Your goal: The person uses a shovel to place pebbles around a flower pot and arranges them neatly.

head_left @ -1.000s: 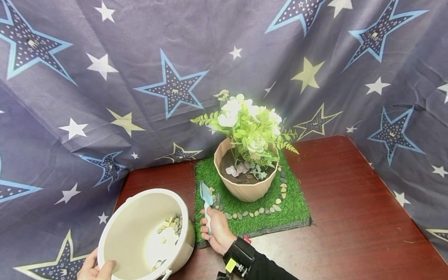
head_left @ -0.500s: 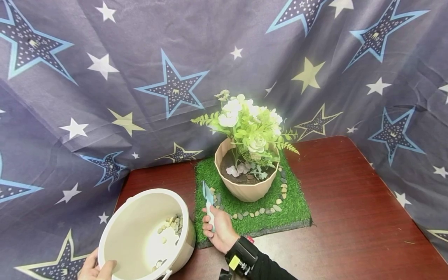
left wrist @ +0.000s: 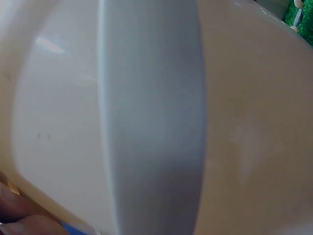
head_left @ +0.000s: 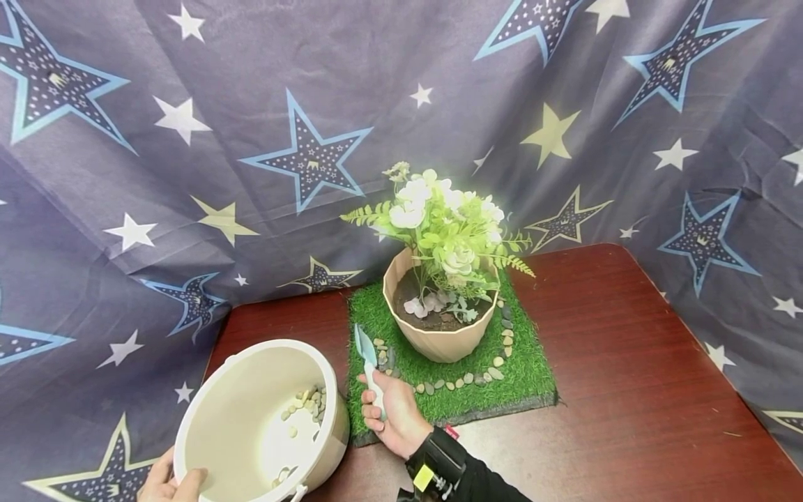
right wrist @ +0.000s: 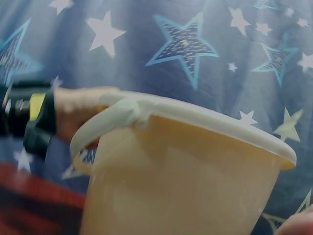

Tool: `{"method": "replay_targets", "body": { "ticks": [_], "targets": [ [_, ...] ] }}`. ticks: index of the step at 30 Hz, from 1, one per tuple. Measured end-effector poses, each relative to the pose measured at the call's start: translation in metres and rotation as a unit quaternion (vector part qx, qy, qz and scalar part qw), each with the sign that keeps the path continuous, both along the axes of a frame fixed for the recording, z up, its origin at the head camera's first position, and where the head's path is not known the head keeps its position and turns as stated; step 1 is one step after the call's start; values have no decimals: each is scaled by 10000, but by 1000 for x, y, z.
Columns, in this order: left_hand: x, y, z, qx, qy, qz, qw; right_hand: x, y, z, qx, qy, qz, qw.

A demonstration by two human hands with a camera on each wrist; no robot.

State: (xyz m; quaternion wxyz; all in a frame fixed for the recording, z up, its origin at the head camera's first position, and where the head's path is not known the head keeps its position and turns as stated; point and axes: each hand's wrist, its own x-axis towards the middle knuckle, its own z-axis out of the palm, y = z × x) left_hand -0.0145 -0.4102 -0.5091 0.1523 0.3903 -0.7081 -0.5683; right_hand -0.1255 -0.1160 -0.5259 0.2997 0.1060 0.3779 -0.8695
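At the left front, my left hand (head_left: 172,481) grips the near rim of a tilted cream bucket (head_left: 226,432), thumb over the edge. Several pebbles (head_left: 316,399) lie inside it. My right hand (head_left: 401,415) holds a small trowel by its white handle, palm turned up; the light-blue blade (head_left: 364,345) points away over the left edge of the artificial grass mat (head_left: 527,380). The left wrist view is mostly bucket wall (left wrist: 254,122) with the bucket's pale handle (left wrist: 151,117) across it. In the right wrist view, the bucket (right wrist: 186,171) is side-on, and a right fingertip (right wrist: 298,225) shows in the corner.
A beige flowerpot (head_left: 439,341) with soil and white flowers (head_left: 410,206) stands on the mat. A curved row of pebbles (head_left: 495,374) runs around its front and sides. Reddish-brown table (head_left: 633,362) extends to the right; a star-patterned cloth (head_left: 376,56) hangs behind.
My right hand has shifted slightly to the right, and the trowel blade has swung a little, now leaning more to the left. The left hand and bucket stay where they were.
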Motion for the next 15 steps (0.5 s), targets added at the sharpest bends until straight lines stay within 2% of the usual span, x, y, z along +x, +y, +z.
{"method": "replay_targets", "body": {
  "ticks": [4,6,7,8,9,10,11,13,14,15],
  "targets": [
    [1,-1,-1,1,-43,-15,10000,5,5,11,372,780,267,9959],
    [2,-2,-2,-75,-88,-54,9999,7,7,18,652,1413,447,9868],
    [3,-2,-2,-148,-123,-101,9998,8,9,22,852,1828,527,9780],
    [4,-3,-2,-216,-119,-140,9996,9,11,26,1158,2347,586,9634],
    [5,-4,-2,-328,-116,-230,9991,9,13,30,1526,2939,610,9416],
    [7,-4,-2,-374,-74,-312,9988,11,15,34,1946,3554,626,9121],
    [9,-4,-1,-419,-30,-363,9985,12,18,38,2403,4216,602,8723],
    [14,-2,-1,-474,115,-507,9975,15,24,46,3301,5410,447,7723],
    [16,0,0,-442,250,-597,9969,17,26,50,3679,5908,352,7172],
    [18,3,0,-373,403,-683,9962,18,29,53,3941,6308,298,6677]
  ]
}}
